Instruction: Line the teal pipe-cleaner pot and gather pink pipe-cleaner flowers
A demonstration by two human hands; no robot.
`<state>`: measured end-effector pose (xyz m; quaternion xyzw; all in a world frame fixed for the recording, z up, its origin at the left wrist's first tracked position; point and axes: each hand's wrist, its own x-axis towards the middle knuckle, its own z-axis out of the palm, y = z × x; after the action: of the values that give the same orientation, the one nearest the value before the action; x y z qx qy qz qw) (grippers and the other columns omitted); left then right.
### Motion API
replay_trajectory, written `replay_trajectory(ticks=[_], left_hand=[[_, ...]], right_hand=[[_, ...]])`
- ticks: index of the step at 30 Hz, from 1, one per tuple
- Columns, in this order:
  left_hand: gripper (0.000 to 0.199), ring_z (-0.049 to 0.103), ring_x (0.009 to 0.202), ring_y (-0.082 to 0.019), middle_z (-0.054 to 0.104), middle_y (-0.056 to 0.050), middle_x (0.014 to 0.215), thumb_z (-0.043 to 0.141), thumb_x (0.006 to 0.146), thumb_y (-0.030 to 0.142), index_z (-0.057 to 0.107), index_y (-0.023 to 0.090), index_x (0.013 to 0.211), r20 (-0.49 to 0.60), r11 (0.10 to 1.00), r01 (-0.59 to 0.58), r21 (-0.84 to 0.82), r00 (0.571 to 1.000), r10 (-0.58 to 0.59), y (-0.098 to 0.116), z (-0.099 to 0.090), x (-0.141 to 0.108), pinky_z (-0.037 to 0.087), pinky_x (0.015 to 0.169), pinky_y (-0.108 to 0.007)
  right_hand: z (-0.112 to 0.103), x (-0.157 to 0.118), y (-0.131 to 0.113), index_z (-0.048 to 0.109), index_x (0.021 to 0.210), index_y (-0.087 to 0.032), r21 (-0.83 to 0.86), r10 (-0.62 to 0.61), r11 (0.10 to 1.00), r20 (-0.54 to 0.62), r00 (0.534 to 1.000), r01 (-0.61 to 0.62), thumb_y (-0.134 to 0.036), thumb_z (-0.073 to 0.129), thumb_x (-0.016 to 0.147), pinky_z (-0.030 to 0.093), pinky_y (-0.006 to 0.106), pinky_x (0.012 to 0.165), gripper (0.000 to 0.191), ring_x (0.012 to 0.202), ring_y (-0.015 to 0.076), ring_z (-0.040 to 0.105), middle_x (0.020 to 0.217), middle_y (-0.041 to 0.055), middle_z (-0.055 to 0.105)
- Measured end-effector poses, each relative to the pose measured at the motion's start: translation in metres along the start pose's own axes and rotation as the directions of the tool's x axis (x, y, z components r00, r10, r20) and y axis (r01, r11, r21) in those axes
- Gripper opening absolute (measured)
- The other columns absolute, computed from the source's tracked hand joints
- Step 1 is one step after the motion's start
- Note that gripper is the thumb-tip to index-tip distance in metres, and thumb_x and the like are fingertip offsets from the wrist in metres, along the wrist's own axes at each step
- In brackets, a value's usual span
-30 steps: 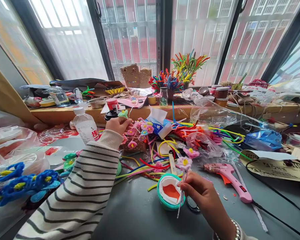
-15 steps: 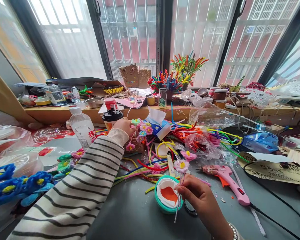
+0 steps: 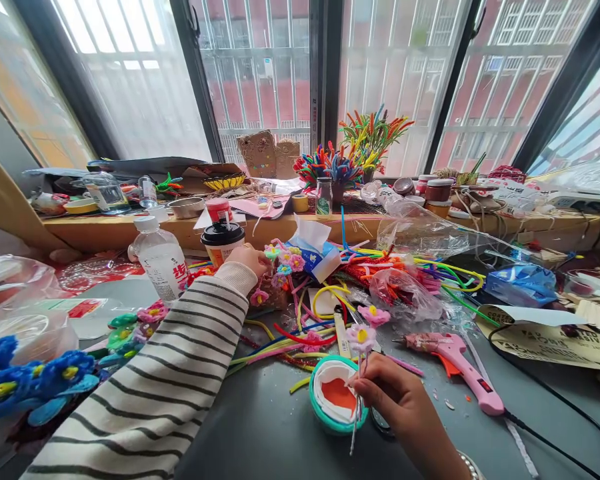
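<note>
In my right hand (image 3: 390, 393), thumb and fingers are pinched round the thin twisted stems of pink pipe-cleaner flowers (image 3: 361, 337) with yellow centres. The stems hang over the right rim of a small pot (image 3: 316, 400), teal outside, lined with white, orange inside. My left hand (image 3: 245, 258) reaches far across the table to a bunch of small pink, blue and green pipe-cleaner flowers (image 3: 291, 259). Its fingertips are hidden behind the hand, so its grip does not show. Beside it stands a cup with a black lid (image 3: 223, 235).
A pink glue gun (image 3: 455, 360) with a cord lies right of my right hand. Loose pipe cleaners (image 3: 285, 340) spread across the middle. A plastic bottle (image 3: 160, 257) and blue pipe-cleaner flowers (image 3: 40, 377) are at left. A tissue pack (image 3: 320, 257) stands behind the bunch.
The view has shifted slightly. My right hand and its flowers have moved a little left and down in the picture. My left hand stays at the flower bunch.
</note>
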<state>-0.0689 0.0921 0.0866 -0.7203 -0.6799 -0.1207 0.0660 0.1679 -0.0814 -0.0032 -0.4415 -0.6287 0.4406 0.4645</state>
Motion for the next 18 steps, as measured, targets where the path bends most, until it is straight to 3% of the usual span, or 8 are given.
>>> replay_trajectory(ticks=[4,7,10,12,16,18], left_hand=[[0.042,0.050,0.092,-0.026,0.057,-0.007,0.083,0.058,0.056,0.038,0.058,0.022,0.095,-0.093,0.998,0.051,0.034,0.995,-0.048,-0.005,-0.007,-0.002,0.039,0.079,-0.033],[0.055,0.050,0.095,-0.024,0.057,-0.008,0.096,0.058,0.056,0.032,0.049,0.021,0.109,-0.049,0.998,0.051,0.032,0.998,-0.049,-0.004,-0.010,-0.002,0.039,0.081,-0.032],[0.043,0.057,0.080,-0.019,0.062,-0.005,0.085,0.055,0.058,0.031,0.056,0.023,0.100,0.045,1.000,0.023,0.005,0.999,-0.023,0.002,-0.008,-0.001,0.043,0.071,-0.026],[0.032,0.058,0.074,-0.018,0.064,-0.004,0.079,0.054,0.060,0.033,0.062,0.024,0.089,0.037,0.999,0.036,-0.011,0.999,-0.036,0.004,-0.008,0.000,0.044,0.065,-0.024],[0.029,0.056,0.085,-0.019,0.062,-0.006,0.091,0.047,0.069,0.029,0.060,0.022,0.093,-0.081,0.995,0.089,-0.034,0.993,-0.091,0.004,-0.023,-0.008,0.043,0.073,-0.025],[0.029,0.055,0.089,-0.020,0.061,-0.006,0.092,0.046,0.070,0.027,0.059,0.021,0.095,-0.251,0.990,0.111,-0.082,0.960,-0.129,0.003,-0.040,-0.019,0.042,0.078,-0.029]], right_hand=[[0.000,0.000,0.000,0.053,0.060,-0.016,-0.011,0.005,1.000,-0.008,1.000,-0.005,-0.037,0.051,0.073,0.037,0.021,0.056,0.024,0.061,0.0111,0.045,0.063,0.0001,0.048],[0.000,0.000,-0.001,0.052,0.058,-0.016,-0.023,0.013,1.000,-0.012,1.000,-0.013,-0.038,0.051,0.072,0.035,0.020,0.053,0.026,0.057,0.0101,0.043,0.062,-0.0003,0.047],[0.001,0.001,-0.001,0.052,0.058,-0.016,-0.034,0.012,0.999,-0.026,1.000,-0.012,-0.038,0.052,0.072,0.035,0.020,0.052,0.026,0.056,0.0100,0.042,0.061,-0.0006,0.046],[0.001,0.001,0.000,0.053,0.058,-0.016,-0.037,0.003,0.999,-0.031,1.000,-0.004,-0.038,0.052,0.072,0.035,0.020,0.052,0.026,0.057,0.0101,0.043,0.061,-0.0007,0.046],[0.000,0.000,0.001,0.053,0.058,-0.016,-0.028,-0.010,1.000,-0.025,1.000,0.009,-0.036,0.051,0.072,0.035,0.020,0.052,0.025,0.057,0.0097,0.043,0.061,-0.0010,0.047],[0.000,-0.001,0.001,0.053,0.058,-0.016,-0.024,-0.009,1.000,-0.034,0.999,0.008,-0.036,0.051,0.073,0.036,0.020,0.051,0.025,0.056,0.0093,0.043,0.061,-0.0010,0.047]])
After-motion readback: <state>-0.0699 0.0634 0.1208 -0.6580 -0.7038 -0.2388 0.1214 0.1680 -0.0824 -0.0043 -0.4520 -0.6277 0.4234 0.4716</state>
